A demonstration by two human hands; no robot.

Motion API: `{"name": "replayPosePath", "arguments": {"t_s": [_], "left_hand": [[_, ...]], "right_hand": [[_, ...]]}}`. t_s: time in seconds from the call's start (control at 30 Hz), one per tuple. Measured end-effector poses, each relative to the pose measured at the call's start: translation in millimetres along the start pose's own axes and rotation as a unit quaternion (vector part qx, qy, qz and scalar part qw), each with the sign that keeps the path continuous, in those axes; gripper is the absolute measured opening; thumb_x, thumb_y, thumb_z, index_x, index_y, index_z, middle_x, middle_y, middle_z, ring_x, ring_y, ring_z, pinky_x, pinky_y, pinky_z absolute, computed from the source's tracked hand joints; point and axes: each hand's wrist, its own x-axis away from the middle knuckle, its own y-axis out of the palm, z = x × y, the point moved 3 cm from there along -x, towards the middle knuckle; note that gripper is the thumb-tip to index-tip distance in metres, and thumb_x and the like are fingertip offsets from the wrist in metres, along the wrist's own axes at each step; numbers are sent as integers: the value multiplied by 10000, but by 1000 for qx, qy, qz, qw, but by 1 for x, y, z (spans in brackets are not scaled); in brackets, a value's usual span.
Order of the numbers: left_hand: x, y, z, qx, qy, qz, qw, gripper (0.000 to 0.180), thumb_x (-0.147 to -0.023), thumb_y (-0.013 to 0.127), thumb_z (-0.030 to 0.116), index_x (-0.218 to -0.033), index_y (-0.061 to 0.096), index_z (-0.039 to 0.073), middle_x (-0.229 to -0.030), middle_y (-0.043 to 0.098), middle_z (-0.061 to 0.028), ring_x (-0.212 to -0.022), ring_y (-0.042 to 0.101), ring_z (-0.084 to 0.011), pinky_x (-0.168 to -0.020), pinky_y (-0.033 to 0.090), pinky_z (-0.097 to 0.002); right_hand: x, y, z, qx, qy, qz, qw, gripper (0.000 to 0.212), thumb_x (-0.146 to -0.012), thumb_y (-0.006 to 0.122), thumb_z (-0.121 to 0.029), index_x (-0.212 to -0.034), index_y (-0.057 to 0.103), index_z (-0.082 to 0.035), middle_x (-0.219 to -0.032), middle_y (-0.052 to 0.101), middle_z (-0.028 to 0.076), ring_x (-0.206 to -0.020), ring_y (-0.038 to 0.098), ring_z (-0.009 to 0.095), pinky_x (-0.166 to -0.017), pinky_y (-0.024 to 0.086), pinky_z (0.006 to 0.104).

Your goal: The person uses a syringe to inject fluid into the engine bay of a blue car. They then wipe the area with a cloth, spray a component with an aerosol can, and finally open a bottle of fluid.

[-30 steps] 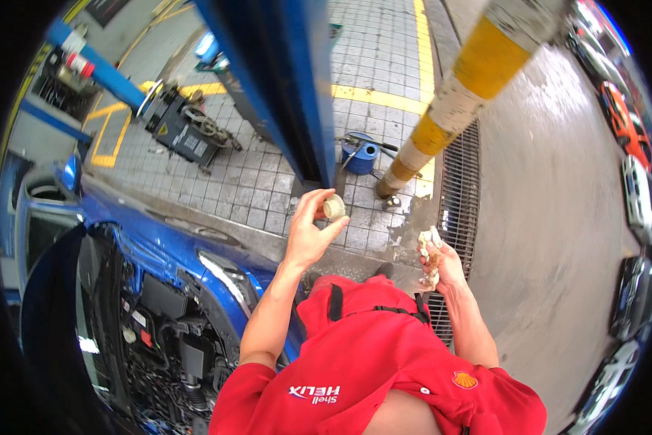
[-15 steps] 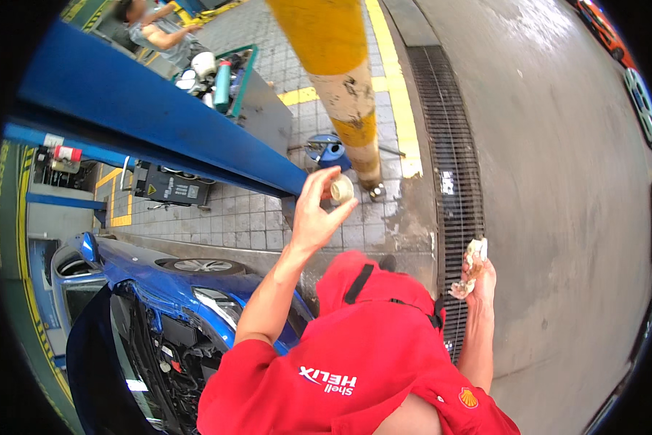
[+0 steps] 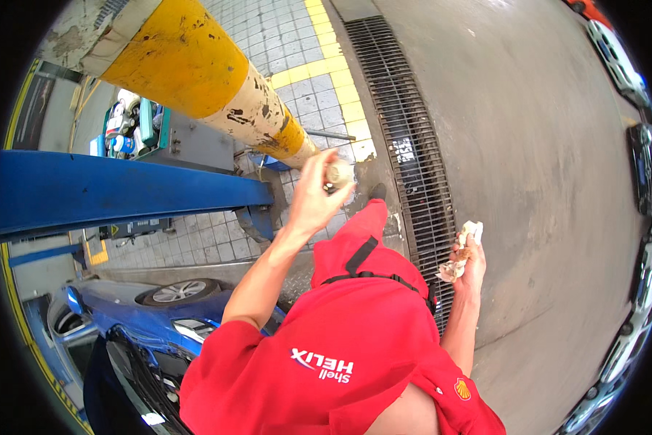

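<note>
Raised in front of me, my left hand [image 3: 313,201] grips a small round cream-coloured cap or cup [image 3: 338,174] between thumb and fingers. In the earlier frame its round open end shows; now it is smeared by motion. My right hand [image 3: 473,270], held out to the right over the floor grate, is closed around a crumpled whitish rag or tissue [image 3: 454,270] with brown stains. Part of the rag sticks up past the fingers.
A yellow-and-white pillar [image 3: 224,80] and a blue steel beam [image 3: 123,192] stand at the left. A tool cart [image 3: 195,145] holds bottles. A floor grate [image 3: 406,130] runs ahead. A blue car [image 3: 134,304] with its hood raised is lower left; parked cars line the right.
My view has shifted forward and turned, so the pillar looms larger at the left and a dark shoe shows ahead. Both hands keep their holds, and the person by the cart is out of sight.
</note>
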Motion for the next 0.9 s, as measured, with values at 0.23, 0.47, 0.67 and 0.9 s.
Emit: {"name": "replayPosePath", "arguments": {"t_s": [0.23, 0.47, 0.67, 0.9], "left_hand": [[-72, 89, -42, 65, -23, -20, 997, 625, -815, 782, 221, -1353, 523, 37, -1252, 587, -166, -1123, 626, -284, -915, 536, -363], [-201, 114, -52, 45, -15, -7, 999, 637, -838, 779, 269, -1373, 514, 48, -1246, 574, -149, -1104, 626, -274, -899, 541, -361], [-269, 93, -77, 86, -55, 140, 985, 630, -859, 780, 232, -1391, 503, 41, -1285, 560, -129, -1079, 631, -232, -871, 558, -343], [-305, 80, -135, 121, -172, 322, 923, 651, -839, 797, 216, -1383, 493, 32, -1283, 556, -137, -1053, 643, -223, -894, 554, -343]], "right_hand": [[-130, 81, -49, 86, -9, -60, 994, 306, -1024, 581, -261, -1248, 575, -52, -1041, 674, 44, -737, 597, 83, -567, 495, 233], [-283, 143, -62, 90, 12, -149, 985, 268, -1004, 605, -289, -1133, 586, -56, -852, 611, -3, -619, 524, 50, -478, 406, 210], [-382, 272, -53, 145, 49, -286, 946, 221, -1011, 596, -258, -1136, 565, -79, -881, 640, 41, -595, 570, 93, -444, 455, 221], [-438, 426, -78, 228, 86, -445, 862, 212, -1062, 497, -311, -1140, 495, -114, -876, 619, 64, -514, 532, 123, -396, 415, 252]]}}
